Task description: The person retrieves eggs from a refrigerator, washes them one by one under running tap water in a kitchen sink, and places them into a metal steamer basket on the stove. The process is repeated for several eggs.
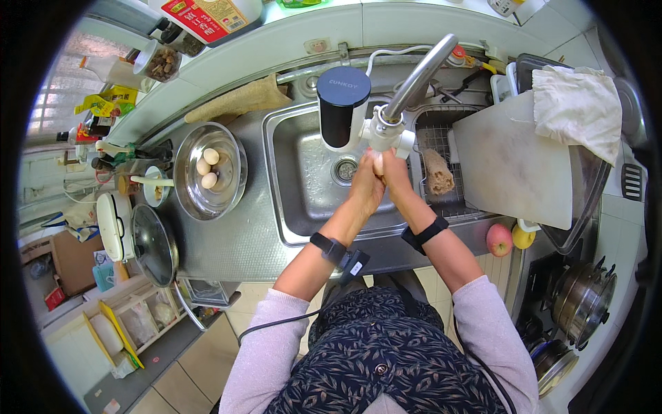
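My left hand [368,182] and my right hand [395,173] are together over the stainless steel sink basin [310,207], beneath the filter unit on the tap [389,127]. Between them they hold a pale, rounded, egg-like thing [378,163], mostly covered by the fingers. The tap head hides some of the fingertips. Whether water is running cannot be made out. To the left, a stainless steel bowl [235,199] on the counter holds three eggs [209,180].
A loofah [438,173] rests on a wire rack [460,204] in the smaller right basin. Beside it leans a cutting board [512,160] with a cloth [576,103]. An apple [499,240] sits by the front edge. A glass lid [154,246] stands at the counter's left end.
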A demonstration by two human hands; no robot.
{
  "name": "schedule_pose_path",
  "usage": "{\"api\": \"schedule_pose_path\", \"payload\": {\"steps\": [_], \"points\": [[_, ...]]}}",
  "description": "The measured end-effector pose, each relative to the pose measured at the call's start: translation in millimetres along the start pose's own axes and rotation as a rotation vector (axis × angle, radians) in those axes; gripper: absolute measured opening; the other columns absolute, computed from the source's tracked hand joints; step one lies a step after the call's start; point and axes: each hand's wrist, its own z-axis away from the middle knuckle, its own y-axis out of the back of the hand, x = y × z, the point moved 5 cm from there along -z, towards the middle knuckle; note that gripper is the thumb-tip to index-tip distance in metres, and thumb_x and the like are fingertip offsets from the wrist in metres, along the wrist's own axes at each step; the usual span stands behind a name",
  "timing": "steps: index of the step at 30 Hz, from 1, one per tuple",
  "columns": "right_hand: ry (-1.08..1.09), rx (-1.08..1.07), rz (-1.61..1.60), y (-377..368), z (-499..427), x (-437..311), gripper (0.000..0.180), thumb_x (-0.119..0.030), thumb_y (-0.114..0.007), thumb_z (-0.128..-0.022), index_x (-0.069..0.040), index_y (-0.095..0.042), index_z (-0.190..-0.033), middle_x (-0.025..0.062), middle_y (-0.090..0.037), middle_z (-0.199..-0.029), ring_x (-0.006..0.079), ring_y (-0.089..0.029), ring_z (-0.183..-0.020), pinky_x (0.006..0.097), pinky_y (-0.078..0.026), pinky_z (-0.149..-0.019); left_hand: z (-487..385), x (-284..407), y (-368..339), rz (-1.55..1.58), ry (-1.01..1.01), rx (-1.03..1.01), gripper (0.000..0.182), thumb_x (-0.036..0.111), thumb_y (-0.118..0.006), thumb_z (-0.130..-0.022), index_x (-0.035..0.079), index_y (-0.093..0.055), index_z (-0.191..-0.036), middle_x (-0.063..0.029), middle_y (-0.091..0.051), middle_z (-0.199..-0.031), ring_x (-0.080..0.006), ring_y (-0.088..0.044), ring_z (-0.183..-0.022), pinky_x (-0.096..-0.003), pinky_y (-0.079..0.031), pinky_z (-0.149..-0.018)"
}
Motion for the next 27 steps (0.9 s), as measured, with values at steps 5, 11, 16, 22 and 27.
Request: {"api": "schedule_pose_path", "payload": {"steps": [5,11,16,22,27], "points": [[0.353,-0.017,0.242,-3.9,11.7,-6.8,0.034,-0.029,-0.052,-0.092,0.003,-0.062,-0.094,0.0211,-0.064,-0.079,0.0362,-0.062,-0.075,0.0416,-0.046,-0.068,2.1,8.3,-0.8,-0.19,-0.055,-0.034,0.038,0.034,-0.034,-0.103,0.007,-0.048,-0.125,-0.008,-0.057,-0.119,-0.0195,-0.056,-0.109,-0.0343,-0.047,-0.095],[0.637,-0.062,0.44,-7.9,31.6,-30.4,0.028,-0.026,-0.052,-0.092,0.001,-0.059,-0.097,0.0136,-0.061,-0.074,0.0308,-0.059,-0.071,0.0401,-0.047,-0.069,-1.2,10.0,2.6,-0.031,0.098,-0.069,0.026,0.024,-0.04,-0.101,0.009,-0.047,-0.121,-0.0061,-0.057,-0.114,-0.0172,-0.057,-0.104,-0.0325,-0.05,-0.087],[0.094,-0.022,-0.08,7.4,11.6,-26.9,0.025,-0.021,-0.058,-0.088,0.003,-0.062,-0.094,0.0113,-0.067,-0.083,0.0173,-0.062,-0.074,0.0333,-0.048,-0.065,4.5,4.7,-7.7,-0.096,-0.005,-0.134,0.023,0.024,-0.045,-0.099,0.008,-0.054,-0.113,-0.0076,-0.059,-0.109,-0.019,-0.058,-0.104,-0.0335,-0.049,-0.09],[0.55,-0.09,0.364,-8.9,35.3,-25.8,0.033,-0.029,-0.049,-0.096,0.004,-0.05,-0.09,0.0178,-0.048,-0.089,0.0315,-0.052,-0.087,0.0383,-0.041,-0.08,-0.6,11.4,-4.3,-0.018,0.054,-0.067,0.03,0.029,-0.041,-0.101,0.007,-0.048,-0.121,-0.0061,-0.059,-0.113,-0.0181,-0.057,-0.106,-0.0334,-0.049,-0.09],[0.346,-0.05,0.127,-0.4,12.8,-22.1,0.024,-0.021,-0.058,-0.086,0.001,-0.062,-0.094,0.01,-0.064,-0.078,0.0195,-0.06,-0.073,0.0363,-0.047,-0.066,1.9,-1.9,-2.1,-0.007,-0.013,0.019,0.032,0.033,-0.041,-0.101,0.01,-0.047,-0.123,-0.0061,-0.059,-0.114,-0.0183,-0.056,-0.107,-0.0329,-0.049,-0.089]]}}
